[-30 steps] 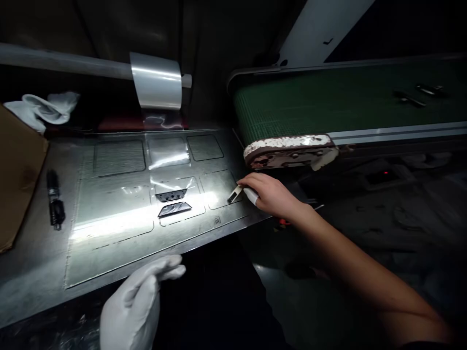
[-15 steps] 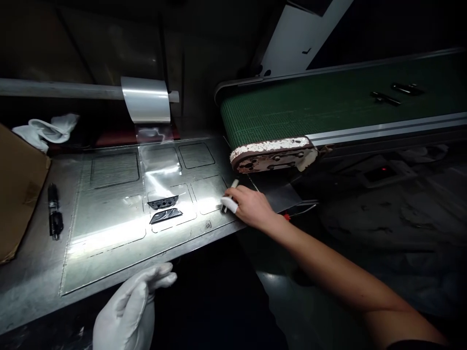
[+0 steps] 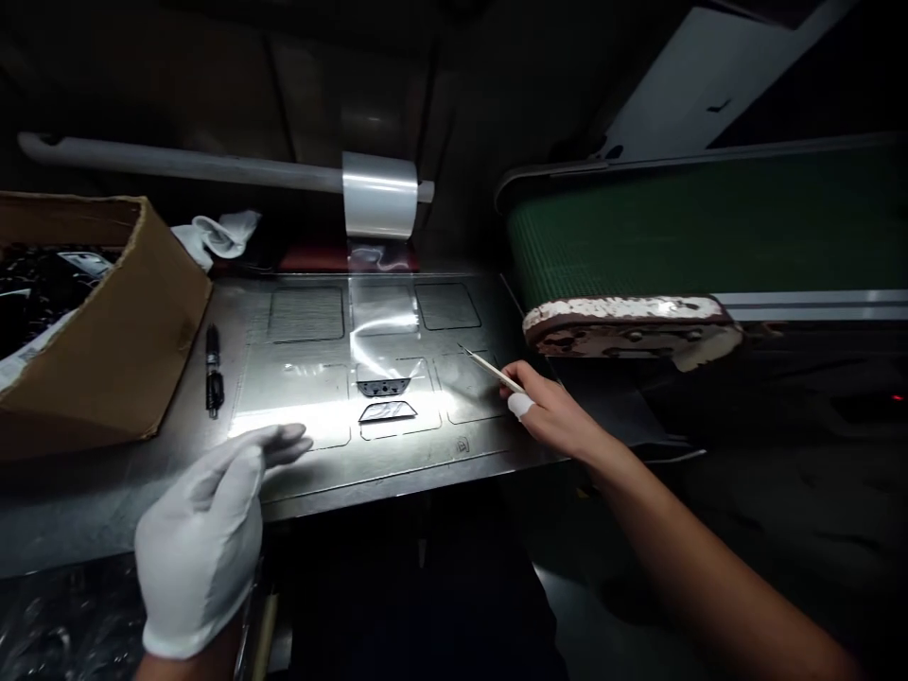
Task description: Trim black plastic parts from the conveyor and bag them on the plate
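Note:
My left hand (image 3: pixel 202 525), in a white glove, hovers over the front left of the metal plate (image 3: pixel 319 492), its fingers stretched forward and holding nothing I can see. On the right, my bare right hand (image 3: pixel 550 402), with a white wrap at the thumb, grips a thin pale pointed tool (image 3: pixel 489 367). The tool's dark tip points left over the plate. Between the hands lie two small dark parts: a black part with holes (image 3: pixel 384 388) and a glossy part (image 3: pixel 387 411) in front of it. Clear film (image 3: pixel 384 312) runs from a roll (image 3: pixel 381 194) down towards them.
A cardboard box (image 3: pixel 166 331) with dark parts inside stands at the left, beside a black pen (image 3: pixel 214 371). White cloth (image 3: pixel 219 236) lies behind it. A bar (image 3: pixel 213 165) carries the roll. The green conveyor (image 3: pixel 638 227) ends at the right, its rusty end bracket (image 3: pixel 631 326) jutting out.
The view has swung left, bringing the box's contents into sight. My left hand has come up over the plate's edge. The tool in my right hand now points left, its tip showing.

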Motion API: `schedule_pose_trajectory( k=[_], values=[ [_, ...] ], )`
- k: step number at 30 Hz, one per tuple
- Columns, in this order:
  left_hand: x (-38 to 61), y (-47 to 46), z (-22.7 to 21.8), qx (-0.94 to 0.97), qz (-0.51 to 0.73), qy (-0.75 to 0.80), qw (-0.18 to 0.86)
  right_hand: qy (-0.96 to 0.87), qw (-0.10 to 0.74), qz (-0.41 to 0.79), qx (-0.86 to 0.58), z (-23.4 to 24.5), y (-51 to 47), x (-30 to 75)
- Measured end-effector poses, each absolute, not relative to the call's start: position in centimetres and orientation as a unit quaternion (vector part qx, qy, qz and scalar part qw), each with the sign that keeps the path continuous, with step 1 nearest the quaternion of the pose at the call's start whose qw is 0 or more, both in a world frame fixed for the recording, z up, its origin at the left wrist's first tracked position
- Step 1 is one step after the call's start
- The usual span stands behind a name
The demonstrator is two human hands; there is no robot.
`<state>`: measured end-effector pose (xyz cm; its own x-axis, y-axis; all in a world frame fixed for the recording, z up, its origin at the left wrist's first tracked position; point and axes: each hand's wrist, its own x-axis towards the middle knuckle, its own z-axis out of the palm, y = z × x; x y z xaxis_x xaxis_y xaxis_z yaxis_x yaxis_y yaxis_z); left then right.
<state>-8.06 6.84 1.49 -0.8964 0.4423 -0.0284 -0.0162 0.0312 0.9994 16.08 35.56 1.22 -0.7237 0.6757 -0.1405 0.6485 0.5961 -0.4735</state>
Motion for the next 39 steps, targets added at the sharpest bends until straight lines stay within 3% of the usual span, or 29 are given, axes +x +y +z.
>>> schedule_pose_trajectory(
  k=[4, 8, 14, 22, 29, 34, 39],
  values=[
    [-10.9, 9.9, 1.4, 0.393, 0.47, 0.785, 0.092, -0.884, 0.047, 0.37, -0.281, 1.7, 34.4, 13.2],
    [-12.6, 13.4, 0.2, 0.564, 0.348, 0.745, 0.075, -0.946, 0.047, 0.263, -0.182, 2.5, 33.3, 9.4],
    [-13.5, 15.1, -1.8, 0.596, 0.303, 0.741, 0.058, -0.989, -0.027, 0.109, -0.102, 2.7, 32.8, 5.5],
    [-12.7, 14.8, -0.4, 0.597, 0.224, 0.768, 0.058, -0.992, -0.057, 0.074, -0.084, 3.1, 33.2, 4.9],
    [-13.0, 14.6, -0.9, 0.606, 0.206, 0.767, 0.045, -0.987, -0.07, 0.022, -0.145, 4.2, 36.9, 12.7],
    [-12.4, 14.3, 0.0, 0.614, 0.252, 0.748, 0.03, -0.973, -0.017, 0.042, -0.224, 2.2, 38.2, 18.4],
    [-10.0, 15.5, 1.1, 0.708, 0.14, 0.692, 0.018, -0.958, 0.105, 0.063, -0.259, -2.3, 36.6, 19.1]
  ],
)
